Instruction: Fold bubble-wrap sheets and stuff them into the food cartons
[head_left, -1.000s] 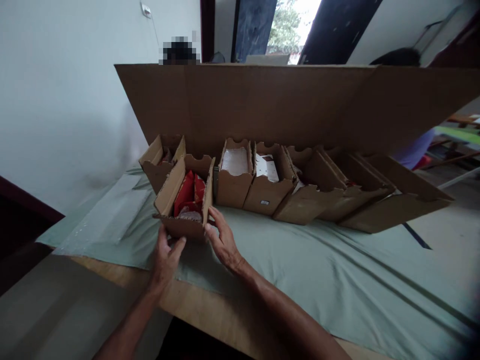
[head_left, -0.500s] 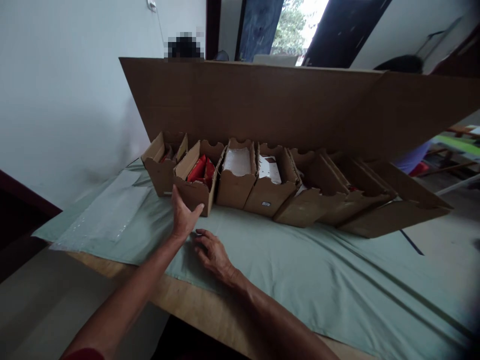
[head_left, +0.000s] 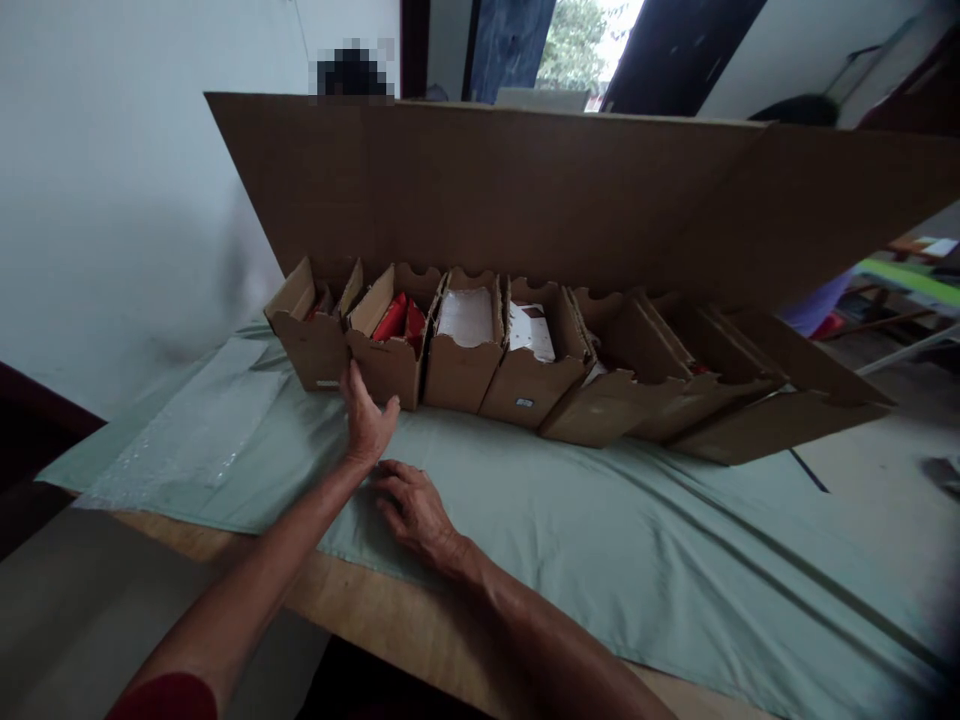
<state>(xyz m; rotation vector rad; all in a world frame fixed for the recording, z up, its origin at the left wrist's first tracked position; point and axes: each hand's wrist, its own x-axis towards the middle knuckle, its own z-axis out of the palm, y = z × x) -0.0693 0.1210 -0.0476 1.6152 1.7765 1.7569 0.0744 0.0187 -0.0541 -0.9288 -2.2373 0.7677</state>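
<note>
A row of small open cardboard boxes stands on a pale green cloth (head_left: 600, 540), backed by a tall cardboard sheet (head_left: 525, 190). My left hand (head_left: 366, 420) is open, its palm and fingers pressed against the front of the second box from the left (head_left: 390, 345), which holds red packets. My right hand (head_left: 412, 508) rests flat on the cloth just below it, fingers spread, holding nothing. The neighbouring boxes (head_left: 461, 340) hold white items.
The leftmost box (head_left: 309, 330) touches the pushed one. Farther right, boxes (head_left: 675, 385) lean over on their sides. The wooden table edge (head_left: 420, 630) runs under my arms. A person sits behind the cardboard sheet, and a wall stands to the left.
The box with red packets went from in front of the row back into line with the others. My left hand pushed it; my right hand let go and dropped to the cloth.
</note>
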